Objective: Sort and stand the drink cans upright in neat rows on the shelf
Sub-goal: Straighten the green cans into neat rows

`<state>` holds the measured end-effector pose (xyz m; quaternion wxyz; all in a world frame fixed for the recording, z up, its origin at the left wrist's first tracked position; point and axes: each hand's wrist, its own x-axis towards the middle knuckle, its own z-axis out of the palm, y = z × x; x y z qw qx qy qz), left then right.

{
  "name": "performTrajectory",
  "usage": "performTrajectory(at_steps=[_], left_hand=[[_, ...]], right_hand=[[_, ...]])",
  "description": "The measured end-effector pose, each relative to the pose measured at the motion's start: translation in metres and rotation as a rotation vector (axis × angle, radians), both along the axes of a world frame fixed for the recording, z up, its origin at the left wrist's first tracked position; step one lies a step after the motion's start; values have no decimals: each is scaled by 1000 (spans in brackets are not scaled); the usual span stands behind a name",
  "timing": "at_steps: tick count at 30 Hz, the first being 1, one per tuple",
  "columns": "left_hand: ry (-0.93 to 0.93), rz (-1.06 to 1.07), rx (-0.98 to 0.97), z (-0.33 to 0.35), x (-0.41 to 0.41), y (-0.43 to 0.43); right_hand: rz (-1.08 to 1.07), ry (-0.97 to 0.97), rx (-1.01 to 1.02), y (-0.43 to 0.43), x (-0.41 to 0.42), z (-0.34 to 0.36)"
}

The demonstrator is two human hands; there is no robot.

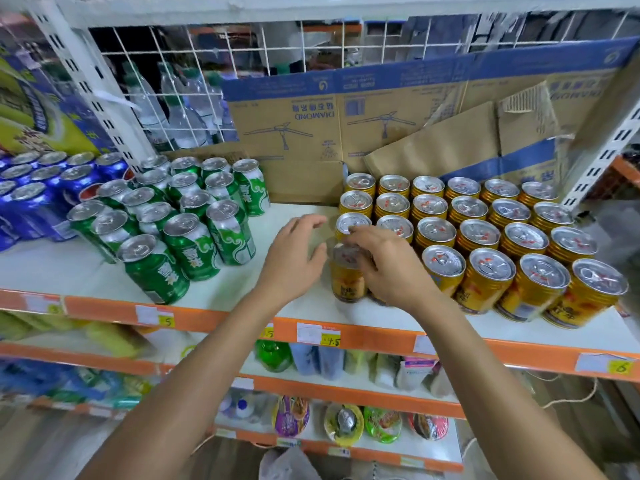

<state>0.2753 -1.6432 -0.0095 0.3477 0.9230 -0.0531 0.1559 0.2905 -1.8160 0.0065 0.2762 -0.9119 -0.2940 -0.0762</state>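
Right hand [391, 268]: grip curled round the top of an upright gold can [346, 284] at the shelf [86, 268] front. Left hand [294, 258] spread, just beside it at 9 o'clock. Gold rows [485, 233] upright at 2 o'clock, green cans [194, 220] at 10.

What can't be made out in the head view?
Head view:
- gold can under the right hand: top hidden by that hand, label motion-blurred.
- blue cans: cut off by the left edge.
- price labels: print too small.
- lower-shelf goods: blurred.
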Motion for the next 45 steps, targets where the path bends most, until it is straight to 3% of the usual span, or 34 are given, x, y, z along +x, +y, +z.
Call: performTrajectory(at_steps=[3, 10, 16, 23, 32, 39, 45], left_hand=[[-25, -31, 209, 17, 5, 18], [23, -14, 454, 37, 14, 95], [157, -86, 529, 55, 31, 183], [205, -214, 539, 74, 71, 246], [242, -204, 613, 60, 145, 225], [206, 17, 809, 48, 186, 200], [253, -134, 757, 50, 203, 205]], right_hand=[[18, -19, 4, 24, 7, 7], [49, 27, 7, 100, 23, 1], [18, 154, 39, 180, 40, -4], [-283, 271, 337, 219, 69, -14], [-475, 520, 449, 218, 118, -51], [-346, 620, 434, 240, 156, -63], [-416, 462, 363, 245, 170, -77]])
